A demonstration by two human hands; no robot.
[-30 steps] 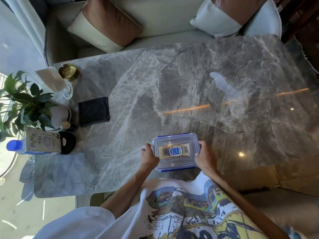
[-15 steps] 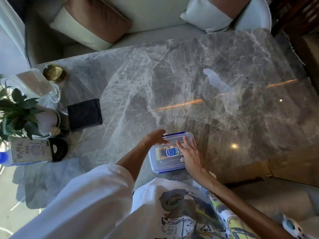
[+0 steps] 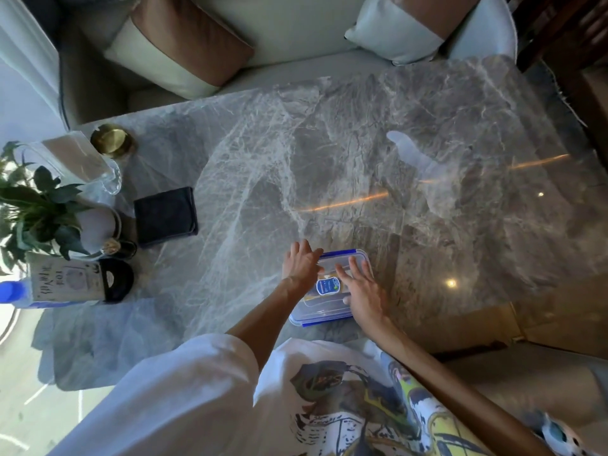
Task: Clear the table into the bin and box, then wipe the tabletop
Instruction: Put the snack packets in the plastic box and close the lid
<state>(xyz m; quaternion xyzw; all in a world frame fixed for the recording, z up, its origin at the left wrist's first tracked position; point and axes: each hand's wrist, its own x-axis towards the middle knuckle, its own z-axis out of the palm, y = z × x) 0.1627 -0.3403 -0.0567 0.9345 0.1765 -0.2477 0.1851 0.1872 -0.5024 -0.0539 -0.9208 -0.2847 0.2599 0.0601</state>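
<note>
A clear plastic box (image 3: 324, 309) with a blue-rimmed lid and a blue label sits on the grey marble table (image 3: 329, 159) near its front edge. My left hand (image 3: 300, 265) curls its fingers over the box's far left corner. The palm of my right hand (image 3: 362, 292) lies flat on the lid, fingers spread. What is inside the box is mostly hidden by my hands. A dark folded cloth (image 3: 166, 212) lies on the table to the left, away from both hands.
At the table's left end stand a potted plant (image 3: 36, 212), a glass jug (image 3: 82, 162), a gold dish (image 3: 112, 144), a printed pouch (image 3: 65, 281) and a blue-capped bottle (image 3: 10, 291). A sofa with cushions (image 3: 184, 44) runs along the far edge.
Both hands left the box's sides. My left hand went to the far left corner and my right hand moved flat onto the lid. The box shifted slightly.
</note>
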